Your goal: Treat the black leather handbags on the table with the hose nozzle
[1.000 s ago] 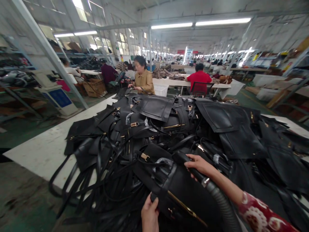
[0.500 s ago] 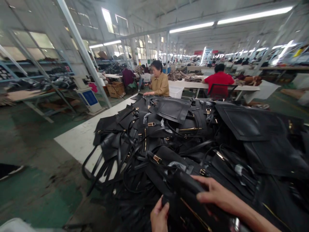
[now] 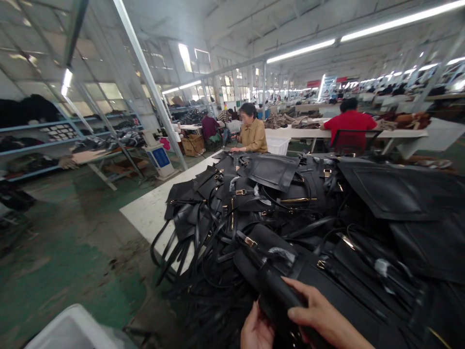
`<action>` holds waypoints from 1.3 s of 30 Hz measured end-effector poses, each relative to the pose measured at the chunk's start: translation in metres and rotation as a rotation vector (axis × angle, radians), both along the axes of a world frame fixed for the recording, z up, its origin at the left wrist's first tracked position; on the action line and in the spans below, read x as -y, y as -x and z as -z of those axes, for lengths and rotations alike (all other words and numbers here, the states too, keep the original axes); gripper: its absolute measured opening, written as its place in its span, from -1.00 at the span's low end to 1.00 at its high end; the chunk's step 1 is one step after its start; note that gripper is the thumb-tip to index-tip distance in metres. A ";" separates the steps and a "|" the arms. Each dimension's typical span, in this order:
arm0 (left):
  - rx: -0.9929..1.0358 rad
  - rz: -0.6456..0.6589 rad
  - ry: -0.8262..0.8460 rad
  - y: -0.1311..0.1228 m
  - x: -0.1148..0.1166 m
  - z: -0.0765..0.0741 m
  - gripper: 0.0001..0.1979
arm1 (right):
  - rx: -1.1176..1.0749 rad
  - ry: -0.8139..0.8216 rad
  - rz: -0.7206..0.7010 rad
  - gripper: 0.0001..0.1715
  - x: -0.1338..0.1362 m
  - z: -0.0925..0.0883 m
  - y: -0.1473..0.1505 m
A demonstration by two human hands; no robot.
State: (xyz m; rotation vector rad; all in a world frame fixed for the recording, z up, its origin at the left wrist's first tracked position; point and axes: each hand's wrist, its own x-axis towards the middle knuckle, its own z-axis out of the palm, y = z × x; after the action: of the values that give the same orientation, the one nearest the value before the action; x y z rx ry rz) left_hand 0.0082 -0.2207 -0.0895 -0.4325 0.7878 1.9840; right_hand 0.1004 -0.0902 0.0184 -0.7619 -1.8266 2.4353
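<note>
At the bottom of the head view, both hands hold a black leather bag piece [image 3: 281, 300] above the near edge of a heap. My right hand [image 3: 319, 310] grips its upper right side, thumb on top and fingers curled around the far edge. Below and to the left, my left hand [image 3: 257, 327] closes on its lower left edge, with some fingers hidden behind the leather. Around them spreads the pile of black leather bag parts [image 3: 274, 170] with straps, gold buckles [image 3: 250, 241] and gold zippers [image 3: 298, 200]. Some handles have clear plastic wrap [image 3: 283, 253].
The heap covers most of a white table [image 3: 145, 206], and loose straps hang over its left edge. A white bin [image 3: 78, 325] stands at the lower left. Across the table sits a person in a tan shirt [image 3: 254, 134]; farther right is one in red [image 3: 350, 126].
My view has turned left, shifting the scene to the right. My hands are closer together on the bag piece, and its long gold zipper has gone out of sight.
</note>
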 end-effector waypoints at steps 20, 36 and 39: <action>-0.133 0.064 0.117 -0.020 -0.012 -0.003 -0.82 | -0.053 0.020 -0.015 -0.11 -0.008 -0.005 -0.072; 0.100 -0.022 0.024 -0.023 -0.034 0.014 -0.92 | -0.096 0.097 0.058 -0.11 -0.019 0.027 -0.083; 0.022 -0.011 0.064 -0.023 -0.045 0.016 -0.93 | -0.095 0.063 0.068 -0.19 -0.022 0.032 -0.083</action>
State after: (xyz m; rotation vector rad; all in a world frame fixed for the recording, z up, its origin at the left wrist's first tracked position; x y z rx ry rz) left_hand 0.0308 -0.1760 -0.1056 -0.4969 0.8386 1.9653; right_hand 0.1830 -0.0686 -0.0136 -0.6867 -1.6703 2.4522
